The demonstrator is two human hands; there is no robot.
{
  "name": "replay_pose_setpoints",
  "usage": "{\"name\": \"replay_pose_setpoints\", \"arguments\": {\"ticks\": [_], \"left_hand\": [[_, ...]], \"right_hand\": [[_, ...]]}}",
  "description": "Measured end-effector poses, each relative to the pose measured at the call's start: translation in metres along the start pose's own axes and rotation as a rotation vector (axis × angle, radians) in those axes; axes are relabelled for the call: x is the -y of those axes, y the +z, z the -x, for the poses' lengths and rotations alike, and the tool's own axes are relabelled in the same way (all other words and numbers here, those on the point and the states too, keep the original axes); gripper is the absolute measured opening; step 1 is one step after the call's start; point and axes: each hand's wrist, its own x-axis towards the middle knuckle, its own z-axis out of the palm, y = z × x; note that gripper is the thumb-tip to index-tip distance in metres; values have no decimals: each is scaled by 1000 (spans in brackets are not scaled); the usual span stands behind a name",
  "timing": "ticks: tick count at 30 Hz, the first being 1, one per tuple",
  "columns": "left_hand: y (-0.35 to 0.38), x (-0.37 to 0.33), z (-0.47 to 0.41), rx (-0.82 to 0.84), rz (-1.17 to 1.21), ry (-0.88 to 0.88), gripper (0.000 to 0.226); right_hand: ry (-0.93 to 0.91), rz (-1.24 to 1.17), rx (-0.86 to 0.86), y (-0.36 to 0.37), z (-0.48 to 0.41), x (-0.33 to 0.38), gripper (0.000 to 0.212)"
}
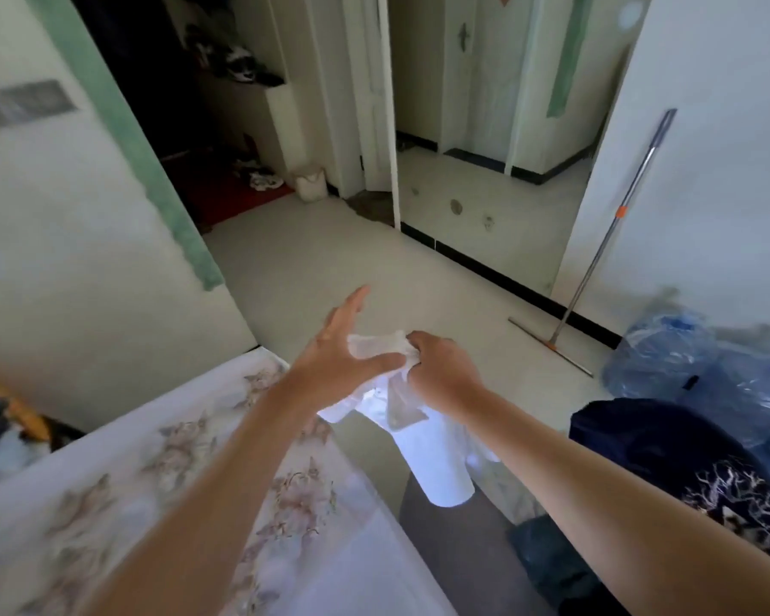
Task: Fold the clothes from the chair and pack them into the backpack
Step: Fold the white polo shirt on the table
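Head view, looking down across a pale tiled floor. A bed with a flower-print sheet fills the lower left. To the right of the bed, across a strip of floor, lies a heap of dark clothes, one piece printed with a white branching pattern; what it rests on cannot be told. Beyond that heap, farther from the bed, stand blue water bottles. A long-handled squeegee leans on the wall behind them, its blade on the floor. The white garment hangs in the air just off the foot-end corner of the bed, over the floor, bunched at the top and drooping below. The right hand grips the bunched top, its fingers clenched round the cloth. The left hand is beside it, nearer the bed, fingers straight and spread, thumb laid against the cloth.
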Motion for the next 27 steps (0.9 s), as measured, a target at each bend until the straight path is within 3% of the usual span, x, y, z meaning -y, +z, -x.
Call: {"name": "replay_pose_setpoints", "arguments": {"ticks": [3,5,8,10,12,17,20,24,27], "left_hand": [[-30,38,45,65,-360,64,115],[-49,68,72,-23,-288,10,105],[-87,122,111,-127,-149,-56,73],[-115,161,139,-137,-220,-72,67],[-135,200,171,-90,-303,-127,68],[-151,309,255,106,-539,-378,59],[-139,355,293,216,-520,-514,66],[-110,377,312,203,-385,-507,67],[-85,381,307,219,-443,-454,82]], "right_hand": [[-128,0,-6,32,13,71,16],[-227,-33,-2,55,27,116,27],[-339,-82,68,101,47,158,20],[-431,85,123,145,58,167,39],[-422,251,218,186,74,171,59],[-353,348,470,265,110,187,78],[-337,374,615,298,126,193,82],[-329,480,687,324,138,187,88],[-301,648,747,335,141,166,104]]}}
